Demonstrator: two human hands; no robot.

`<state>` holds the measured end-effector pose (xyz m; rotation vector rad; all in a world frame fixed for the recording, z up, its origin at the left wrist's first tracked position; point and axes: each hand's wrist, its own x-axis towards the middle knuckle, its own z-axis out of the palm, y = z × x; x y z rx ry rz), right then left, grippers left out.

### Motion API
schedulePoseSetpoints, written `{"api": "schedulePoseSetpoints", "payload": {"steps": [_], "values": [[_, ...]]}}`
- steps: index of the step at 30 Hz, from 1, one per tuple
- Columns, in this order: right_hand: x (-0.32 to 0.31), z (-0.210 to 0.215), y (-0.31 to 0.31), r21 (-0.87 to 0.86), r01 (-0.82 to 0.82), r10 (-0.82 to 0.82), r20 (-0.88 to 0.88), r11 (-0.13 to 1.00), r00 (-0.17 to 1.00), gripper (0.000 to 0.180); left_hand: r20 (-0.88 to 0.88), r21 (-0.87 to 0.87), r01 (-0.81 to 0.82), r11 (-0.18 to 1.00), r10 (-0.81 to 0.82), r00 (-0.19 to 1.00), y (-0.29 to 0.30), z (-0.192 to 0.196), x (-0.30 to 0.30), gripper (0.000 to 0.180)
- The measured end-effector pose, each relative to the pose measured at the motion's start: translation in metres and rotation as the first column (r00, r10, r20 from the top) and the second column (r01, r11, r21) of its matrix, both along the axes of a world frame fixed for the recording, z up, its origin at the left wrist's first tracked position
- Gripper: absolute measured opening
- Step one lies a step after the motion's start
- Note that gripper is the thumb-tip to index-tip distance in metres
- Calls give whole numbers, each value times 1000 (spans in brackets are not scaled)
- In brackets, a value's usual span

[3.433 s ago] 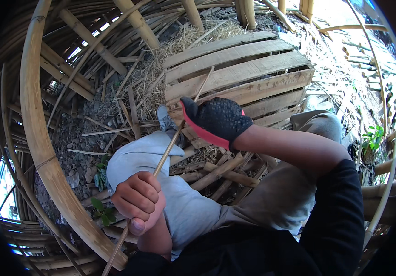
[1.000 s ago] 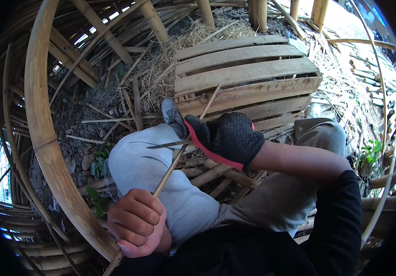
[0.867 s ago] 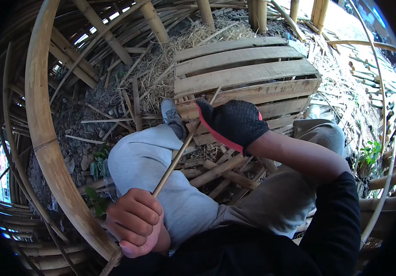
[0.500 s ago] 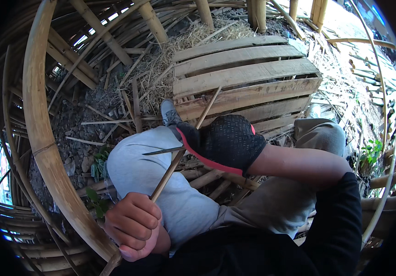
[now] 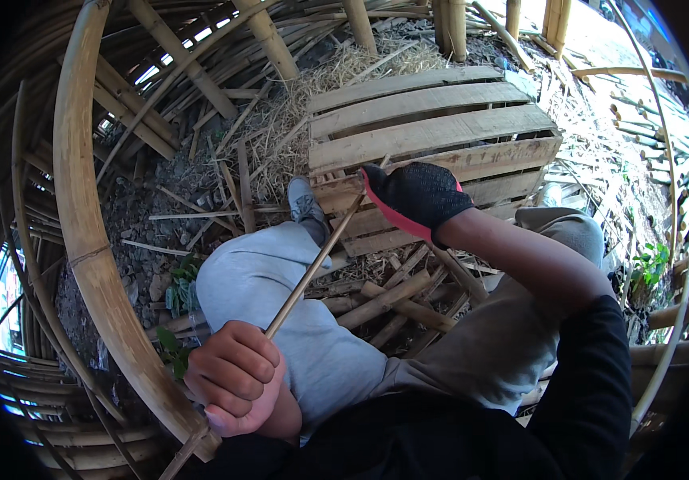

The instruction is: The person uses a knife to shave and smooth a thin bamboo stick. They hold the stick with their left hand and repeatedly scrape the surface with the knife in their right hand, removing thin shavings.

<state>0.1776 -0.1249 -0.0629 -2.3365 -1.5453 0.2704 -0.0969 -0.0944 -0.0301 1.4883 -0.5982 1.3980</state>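
Observation:
A thin bamboo stick [image 5: 306, 282] slants across my left thigh, from the lower left up to the crate. My bare left hand [image 5: 236, 376] is closed around its lower part, and its near end sticks out below the fist. My right hand [image 5: 416, 196], in a black glove with red edging, is closed at the stick's far end, its thumb along the stick. The knife whose blade showed from this glove half a second ago is now hidden by the hand.
Ahead lies a slatted wooden crate [image 5: 440, 132]. A thick bamboo pole [image 5: 80, 216] rises close on my left. Cut bamboo pieces [image 5: 392, 300] lie between my legs, straw [image 5: 336, 76] behind the crate's left side. Bamboo posts and stacked strips stand at the back.
My right hand has moved up and away along the stick to its far end, and the knife blade has gone out of sight. The left hand keeps its grip, nearly still.

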Motion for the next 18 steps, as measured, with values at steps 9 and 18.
{"api": "schedulePoseSetpoints", "payload": {"steps": [9, 18], "values": [[20, -12, 7, 70, -11, 4, 92, 997, 996, 53, -16, 29, 28, 999, -28, 999, -1, 0, 0, 63], [25, -6, 1, 133, 61, -62, 3, 989, 998, 74, 0, 26, 11, 1000, -11, 1000, 2, -4, -4, 61]]}}
